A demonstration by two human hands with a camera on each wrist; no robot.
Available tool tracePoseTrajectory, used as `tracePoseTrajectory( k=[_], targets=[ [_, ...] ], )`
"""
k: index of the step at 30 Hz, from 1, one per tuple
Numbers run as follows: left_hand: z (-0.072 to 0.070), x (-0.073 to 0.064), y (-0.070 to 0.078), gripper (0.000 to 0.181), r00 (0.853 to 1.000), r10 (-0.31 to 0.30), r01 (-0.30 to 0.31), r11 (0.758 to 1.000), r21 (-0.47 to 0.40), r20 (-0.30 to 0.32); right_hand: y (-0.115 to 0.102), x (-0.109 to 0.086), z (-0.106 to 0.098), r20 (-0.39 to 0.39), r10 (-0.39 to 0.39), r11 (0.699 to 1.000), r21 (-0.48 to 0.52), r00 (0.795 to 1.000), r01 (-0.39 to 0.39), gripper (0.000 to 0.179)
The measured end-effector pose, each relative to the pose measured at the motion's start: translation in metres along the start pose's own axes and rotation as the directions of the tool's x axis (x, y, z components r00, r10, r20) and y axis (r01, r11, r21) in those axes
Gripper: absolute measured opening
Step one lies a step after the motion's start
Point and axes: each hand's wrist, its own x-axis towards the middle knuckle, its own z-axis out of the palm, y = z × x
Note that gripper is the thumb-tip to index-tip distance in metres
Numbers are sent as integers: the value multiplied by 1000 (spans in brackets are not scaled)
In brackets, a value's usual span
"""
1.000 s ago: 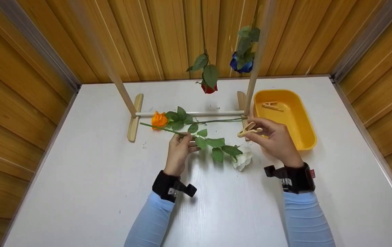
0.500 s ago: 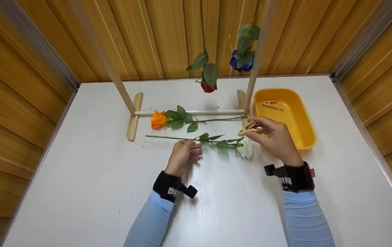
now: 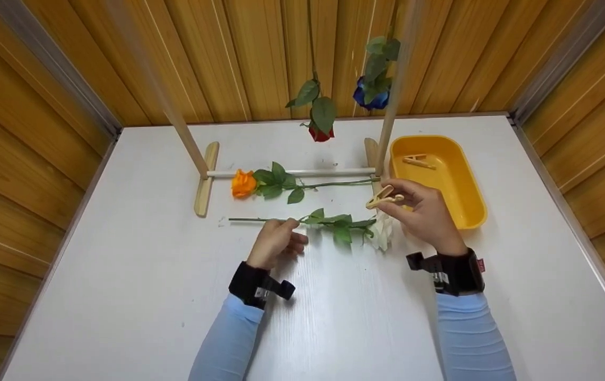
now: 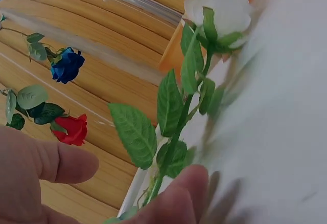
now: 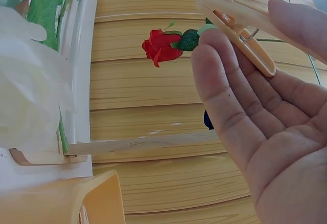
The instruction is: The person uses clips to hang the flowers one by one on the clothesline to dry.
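Observation:
A white rose (image 3: 381, 233) lies across the table, bloom to the right, its leafy green stem pointing left. Beside that stem is my left hand (image 3: 276, 241); in the left wrist view its thumb (image 4: 76, 165) and a finger (image 4: 191, 188) are spread apart, with the stem running behind them. My right hand (image 3: 424, 214) pinches a wooden clothespin (image 3: 383, 198) above the table, near the white bloom. In the right wrist view the clothespin (image 5: 240, 29) sits between thumb and fingers. An orange rose (image 3: 243, 183) lies farther back, along the rack's white bottom bar (image 3: 329, 172).
A red rose (image 3: 322, 132) and a blue rose (image 3: 371, 94) hang upside down by the wooden rack post (image 3: 387, 132). At the right stands a yellow tub (image 3: 471, 196) with a clothespin (image 3: 419, 161) inside. Wood-panelled walls enclose the table.
The white rose has turned from slanting to nearly level and its stem end has come closer. My left hand has loosened from the stem. The right hand stays put with the clothespin.

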Motion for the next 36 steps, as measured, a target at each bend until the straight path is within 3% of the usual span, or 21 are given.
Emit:
tracePoseTrajectory(
  k=[3,5,6,8,10,12,16,20,23,25,30,36],
  targets=[
    [-2,-3,3,35,997,55,-49,992,114,-53,-1,0,1,-4,1,1000,10,1000,-1,37],
    [-4,-5,5,31,987,134,-111,965,237,-84,-1,0,1,-5,4,1000,15,1000,-3,37],
    [-5,-5,5,30,978,190,-155,939,306,-87,-1,0,1,-5,6,1000,16,1000,-6,37],
    [-5,-6,6,29,948,311,-247,859,448,-72,-1,1,1,-7,13,1000,19,1000,-13,37],
    [-5,-6,7,30,906,423,-329,742,584,-28,-1,1,1,-6,23,1000,19,1000,-23,37],
    [-5,-6,7,28,873,487,-382,644,663,30,-1,1,1,-5,28,999,18,1000,-28,37],
    [-3,-5,7,19,845,519,-424,500,755,130,-1,1,1,-5,18,1000,7,1000,-18,37],
    [-2,-3,5,21,844,494,-433,399,808,208,-1,1,0,-2,8,1000,4,1000,-8,36],
    [0,-3,4,23,851,459,-438,354,826,255,-1,1,0,1,8,1000,10,1000,-8,36],
    [1,-3,3,24,853,444,-443,341,829,274,-1,1,0,-1,6,1000,13,1000,-6,36],
    [3,-4,3,22,852,434,-455,334,826,294,0,1,0,-10,-4,1000,12,1000,4,36],
    [6,-8,4,24,868,408,-434,345,832,284,0,1,0,-13,-18,1000,3,1000,18,38]
  ],
)
